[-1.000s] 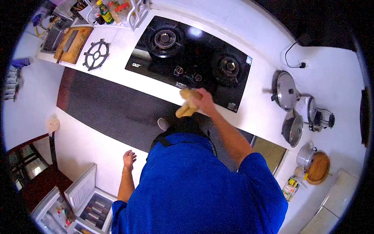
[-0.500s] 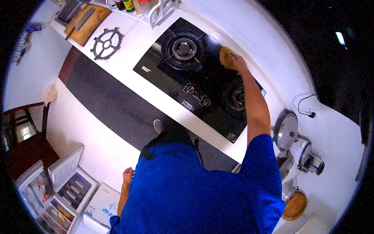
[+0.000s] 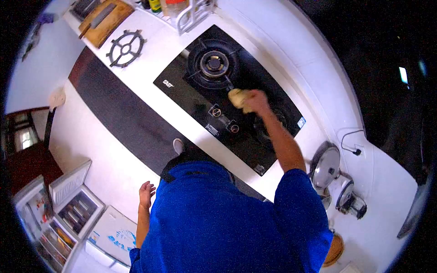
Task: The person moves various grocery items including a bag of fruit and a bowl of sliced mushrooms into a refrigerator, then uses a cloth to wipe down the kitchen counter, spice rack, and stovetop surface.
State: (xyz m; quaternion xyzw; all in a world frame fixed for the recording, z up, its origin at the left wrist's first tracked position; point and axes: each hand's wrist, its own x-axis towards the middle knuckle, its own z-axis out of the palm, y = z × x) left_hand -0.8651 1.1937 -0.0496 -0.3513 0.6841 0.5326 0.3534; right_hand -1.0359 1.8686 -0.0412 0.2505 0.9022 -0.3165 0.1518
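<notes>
My right hand (image 3: 258,103) is closed on a crumpled yellowish cloth (image 3: 238,97) over the middle of the black glass gas cooktop (image 3: 175,84). The cloth is close to the left burner (image 3: 214,63); whether it touches the glass is hard to tell. Part of the right burner (image 3: 260,129) is hidden under my right forearm. Two control knobs (image 3: 215,111) sit nearer to me. Down at my side hangs my left hand (image 3: 146,194), its fingers apart and nothing in them.
A round black pan support (image 3: 126,48) lies on the white counter, left of the cooktop. Farther left is a wooden cutting board (image 3: 111,18) with a knife on it. Lidded pots (image 3: 326,167) stand at right, near a wall plug (image 3: 358,151). An opened freezer (image 3: 79,211) is behind me.
My right hand has brought the cloth from the cooktop's back edge toward its middle, nearer to me. My left hand has risen slightly and its fingers have spread.
</notes>
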